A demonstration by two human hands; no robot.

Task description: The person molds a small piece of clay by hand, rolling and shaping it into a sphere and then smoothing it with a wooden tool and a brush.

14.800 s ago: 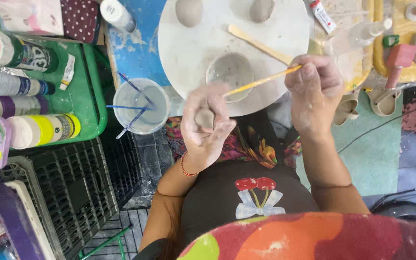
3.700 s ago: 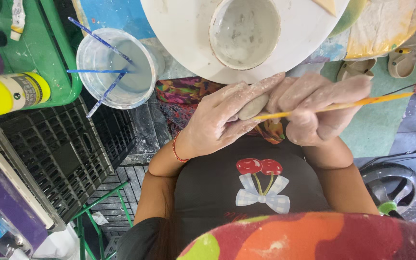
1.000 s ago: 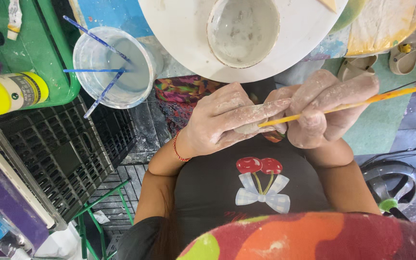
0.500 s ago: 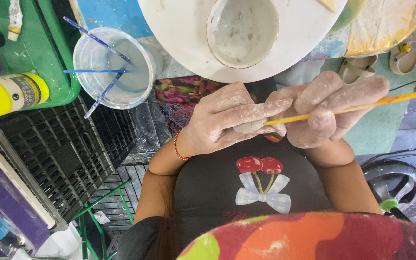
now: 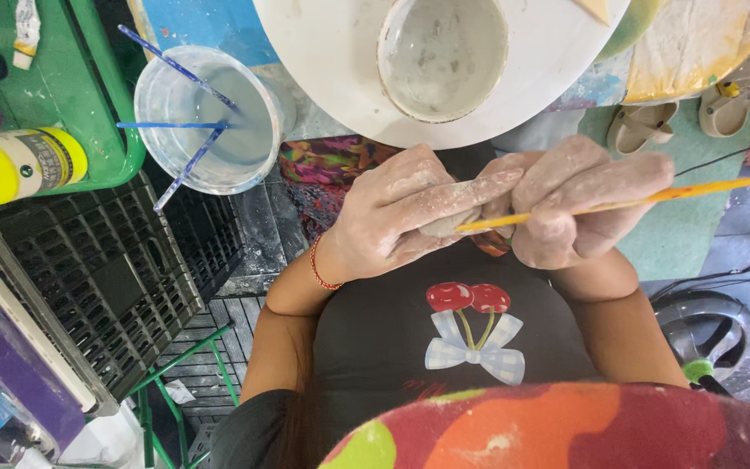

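Note:
My left hand, coated in pale clay, is closed around a small lump of grey clay held close to my chest. My right hand grips a thin orange-yellow stick whose tip touches the clay lump. The stick points out to the right. Both hands sit just below the edge of a round white board, on which stands a small grey clay bowl.
A clear plastic cup of cloudy water holds blue-handled brushes at the left. A green tray with paint bottles, one of them yellow, lies beside a black crate. Sandals rest on the floor at right.
Since the oldest frame my hands came down from the white board to my chest. Over the last second the stick's tip shifted slightly against the clay; the hands barely moved.

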